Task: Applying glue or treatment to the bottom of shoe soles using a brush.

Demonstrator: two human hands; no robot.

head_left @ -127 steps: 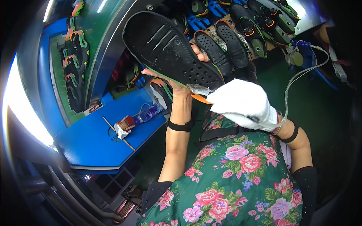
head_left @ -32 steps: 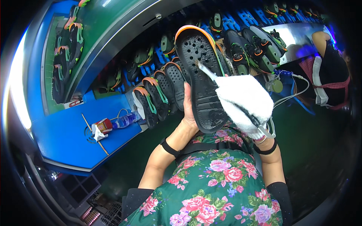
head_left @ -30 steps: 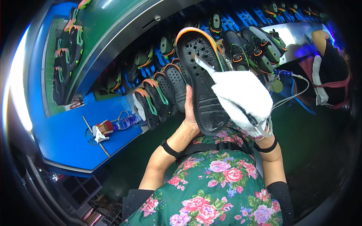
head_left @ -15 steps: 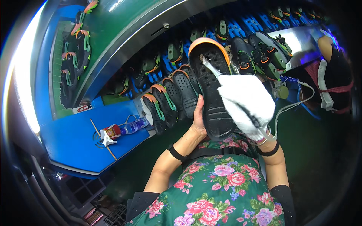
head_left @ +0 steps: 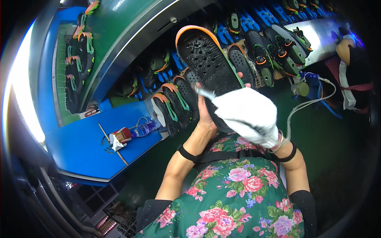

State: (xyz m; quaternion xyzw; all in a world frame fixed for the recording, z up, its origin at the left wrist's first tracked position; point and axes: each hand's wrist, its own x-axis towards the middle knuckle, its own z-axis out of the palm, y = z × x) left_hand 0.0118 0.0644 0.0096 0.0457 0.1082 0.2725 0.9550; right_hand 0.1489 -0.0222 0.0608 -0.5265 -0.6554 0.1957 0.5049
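A black shoe sole (head_left: 206, 65) with small holes, an orange toe rim and a green side edge is tilted up in front of me. My left hand (head_left: 204, 113) grips it from beneath; the thumb lies along the left edge and fingertips show at the right edge. The forefoot surface looks wet and shiny. My right hand (head_left: 249, 113), in a white glove, is closed on a small brush (head_left: 206, 93), whose handle is mostly hidden. The blurred brush tip is by the sole's left edge, near my left thumb; whether it touches is unclear.
Similar soles (head_left: 174, 97) lean in a row behind my left hand. Dark shoes (head_left: 274, 51) stand at the back right, beside blue racks (head_left: 248, 22). The blue table (head_left: 83, 146) at left holds a bottle (head_left: 145, 129) and a stick (head_left: 121, 156). A pale hose (head_left: 291, 119) hangs at right.
The brush has moved from the toe end down to the sole's left edge. The sole has shifted up and left and tilted, showing its green side. Its forefoot looks shinier.
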